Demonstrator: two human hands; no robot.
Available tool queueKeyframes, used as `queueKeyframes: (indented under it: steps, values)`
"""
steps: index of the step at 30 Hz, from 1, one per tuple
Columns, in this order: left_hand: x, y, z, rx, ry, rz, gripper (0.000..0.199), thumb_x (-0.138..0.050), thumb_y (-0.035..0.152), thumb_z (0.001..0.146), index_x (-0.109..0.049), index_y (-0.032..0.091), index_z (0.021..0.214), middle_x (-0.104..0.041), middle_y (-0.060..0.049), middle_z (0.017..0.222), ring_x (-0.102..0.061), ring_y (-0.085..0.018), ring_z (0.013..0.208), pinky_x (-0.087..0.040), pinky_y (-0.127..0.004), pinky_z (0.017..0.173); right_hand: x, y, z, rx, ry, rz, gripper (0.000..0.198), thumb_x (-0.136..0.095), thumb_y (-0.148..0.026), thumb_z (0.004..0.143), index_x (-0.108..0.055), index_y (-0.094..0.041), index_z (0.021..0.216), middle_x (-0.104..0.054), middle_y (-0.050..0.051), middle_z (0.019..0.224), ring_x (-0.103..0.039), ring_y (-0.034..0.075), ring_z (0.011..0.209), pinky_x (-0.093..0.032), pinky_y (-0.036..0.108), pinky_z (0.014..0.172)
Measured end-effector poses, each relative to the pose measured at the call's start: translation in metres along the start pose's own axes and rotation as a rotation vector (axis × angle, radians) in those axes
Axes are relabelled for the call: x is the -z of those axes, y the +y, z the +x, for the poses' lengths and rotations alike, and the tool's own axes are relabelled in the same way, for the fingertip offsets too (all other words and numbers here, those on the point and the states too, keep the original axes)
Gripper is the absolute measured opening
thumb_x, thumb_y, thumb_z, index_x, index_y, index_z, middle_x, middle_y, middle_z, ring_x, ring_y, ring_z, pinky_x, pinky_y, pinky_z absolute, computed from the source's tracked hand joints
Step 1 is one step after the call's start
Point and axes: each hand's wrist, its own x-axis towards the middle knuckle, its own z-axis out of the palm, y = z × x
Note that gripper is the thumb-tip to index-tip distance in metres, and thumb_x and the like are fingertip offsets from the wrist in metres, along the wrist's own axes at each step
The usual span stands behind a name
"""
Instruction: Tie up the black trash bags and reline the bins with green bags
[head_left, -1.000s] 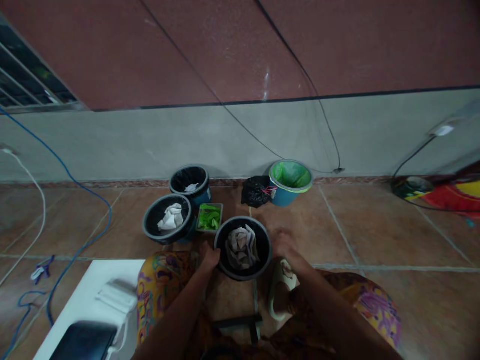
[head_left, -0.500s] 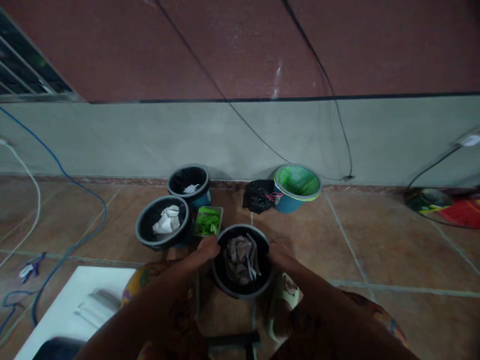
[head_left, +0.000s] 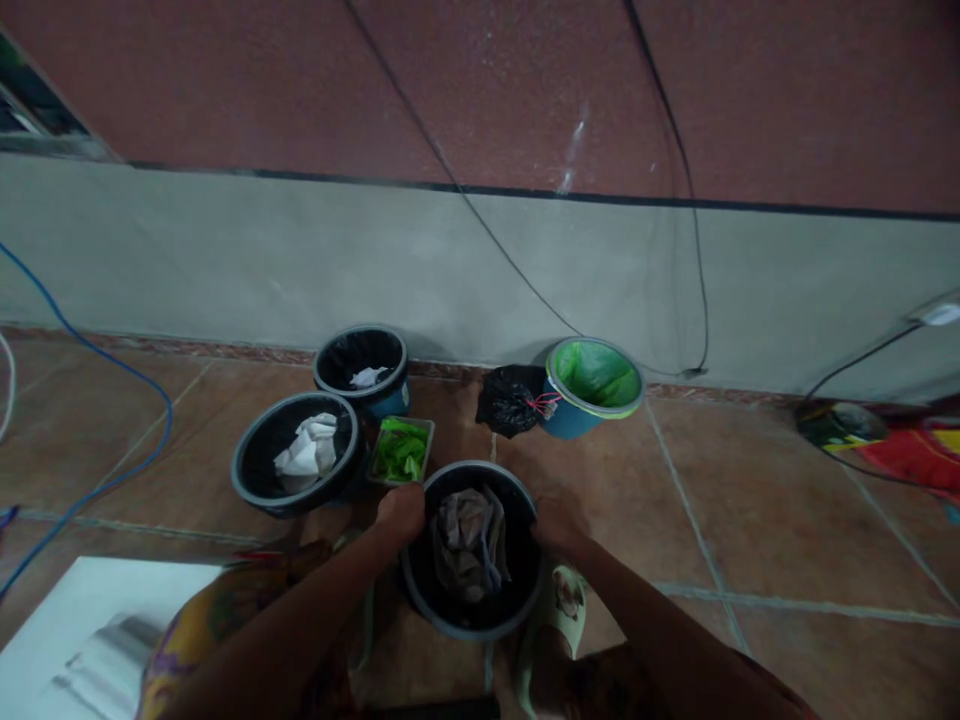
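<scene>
A round bin (head_left: 474,634) with a grey rim and a black lining stands in front of me, between my feet. Crumpled brownish paper or cloth (head_left: 469,540) lies inside; I cannot tell which. My left hand (head_left: 401,512) is closed on the left side of its rim, and my right hand (head_left: 555,525) is closed on the right side. Just beyond my left hand is a small clear tray (head_left: 430,440) holding bright green bags or leaves (head_left: 401,450). Two more black-lined bins, the nearer bin (head_left: 244,480) and the farther bin (head_left: 401,390), hold white crumpled paper.
By the wall, a blue bin (head_left: 574,415) with a green liner stands beside a tied black bag (head_left: 511,400). A white board (head_left: 67,610) lies at lower left near a blue cable (head_left: 127,365). Red cloth-like material (head_left: 911,460) is at far right.
My view has shifted and tilted slightly. The bin, with both hands on its rim, now appears a little nearer to me and larger. Its contents stay inside.
</scene>
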Motion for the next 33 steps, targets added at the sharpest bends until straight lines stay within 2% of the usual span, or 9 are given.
queueKeyframes:
  steps: [5,8,10,13,16,24,28,30,33]
  values:
    - [0.037,0.007,0.0,0.017,0.161,-0.084,0.035,-0.046,0.028,0.092,-0.061,0.007,0.117,-0.07,-0.021,0.107,-0.067,-0.031,0.107,-0.05,-0.037,0.09,0.057,0.013,0.006,-0.017,0.02,0.117,0.01,-0.068,-0.013,0.063,-0.062,-0.015,0.055,-0.061,0.005,0.05,-0.063,0.019,0.056,-0.042,0.023,0.05]
    - [0.054,0.013,0.004,0.046,0.302,-0.208,0.05,-0.045,0.041,0.095,-0.049,0.008,0.132,-0.07,-0.018,0.11,-0.067,-0.028,0.107,-0.048,-0.035,0.092,0.092,0.031,0.019,-0.211,0.111,0.398,0.016,-0.065,-0.014,0.069,-0.058,-0.016,0.054,-0.057,0.003,0.043,-0.057,0.015,0.043,-0.043,0.022,0.043]
    - [0.058,0.016,0.006,0.047,0.33,-0.245,0.051,-0.044,0.042,0.095,-0.048,0.008,0.133,-0.069,-0.018,0.114,-0.066,-0.028,0.109,-0.047,-0.035,0.093,0.105,0.046,0.032,-0.337,0.249,0.652,0.018,-0.063,-0.016,0.074,-0.057,-0.016,0.058,-0.06,0.004,0.045,-0.057,0.015,0.04,-0.048,0.024,0.042]
    - [0.054,0.02,0.008,-0.004,0.285,-0.241,0.048,-0.046,0.039,0.094,-0.051,0.009,0.132,-0.068,-0.018,0.119,-0.064,-0.027,0.114,-0.045,-0.033,0.096,0.105,0.065,0.055,-0.444,0.479,1.032,0.018,-0.062,-0.018,0.08,-0.056,-0.015,0.063,-0.061,0.004,0.047,-0.059,0.014,0.041,-0.055,0.024,0.046]
    - [0.043,0.024,0.009,-0.082,0.221,-0.215,0.046,-0.047,0.036,0.094,-0.053,0.011,0.132,-0.066,-0.016,0.125,-0.06,-0.025,0.12,-0.042,-0.032,0.101,0.095,0.076,0.076,-0.535,0.599,1.278,0.015,-0.061,-0.015,0.082,-0.056,-0.015,0.068,-0.059,0.0,0.046,-0.058,0.012,0.04,-0.056,0.023,0.047]
    - [0.03,0.031,0.033,-0.098,0.145,-0.31,0.043,-0.05,0.031,0.091,-0.055,0.01,0.129,-0.065,-0.016,0.126,-0.06,-0.025,0.12,-0.041,-0.034,0.103,0.085,0.071,0.112,-0.659,0.66,1.405,0.013,-0.059,-0.016,0.084,-0.053,-0.017,0.072,-0.058,-0.004,0.049,-0.059,0.012,0.041,-0.059,0.022,0.05]
    - [0.044,0.077,0.072,-0.136,0.163,-0.617,0.031,-0.047,0.032,0.093,-0.063,0.015,0.113,-0.07,-0.013,0.118,-0.064,-0.021,0.112,-0.045,-0.028,0.095,0.082,0.063,0.121,-0.653,0.653,1.363,0.012,-0.058,-0.019,0.084,-0.054,-0.019,0.073,-0.059,-0.003,0.049,-0.064,0.014,0.047,-0.059,0.023,0.052]
    - [0.055,0.121,0.096,-0.172,0.13,-0.868,0.028,-0.045,0.035,0.095,-0.064,0.017,0.106,-0.071,-0.011,0.113,-0.067,-0.02,0.104,-0.05,-0.027,0.085,0.079,0.063,0.124,-0.645,0.636,1.333,0.012,-0.059,-0.023,0.083,-0.055,-0.02,0.072,-0.06,-0.001,0.049,-0.066,0.016,0.049,-0.059,0.023,0.051]
    - [0.065,0.193,0.13,-0.087,0.056,-1.224,0.03,-0.052,0.042,0.092,-0.066,0.017,0.102,-0.072,-0.012,0.11,-0.07,-0.021,0.092,-0.052,-0.025,0.069,0.076,0.069,0.129,-0.607,0.618,1.308,0.013,-0.061,-0.027,0.081,-0.055,-0.021,0.071,-0.061,0.001,0.05,-0.068,0.018,0.052,-0.059,0.026,0.05]
